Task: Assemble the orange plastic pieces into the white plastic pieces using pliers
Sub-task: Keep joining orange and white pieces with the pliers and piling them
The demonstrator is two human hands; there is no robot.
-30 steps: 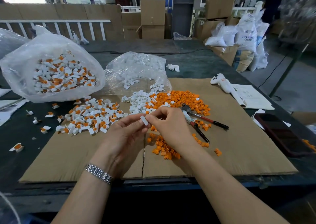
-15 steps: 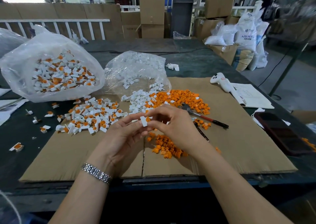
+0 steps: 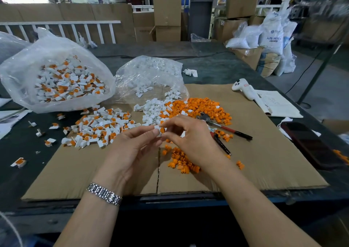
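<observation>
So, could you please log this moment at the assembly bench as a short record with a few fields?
left hand: left hand pinches a white piece at its fingertips
right hand: right hand pinches an orange piece against the white one
pliers: pliers lie unheld on the cardboard sheet, right of the hands
loose orange stock: orange pile behind the hands
loose white stock: white pile beside it
finished pieces: assembled heap at left, more in the large bag
</observation>
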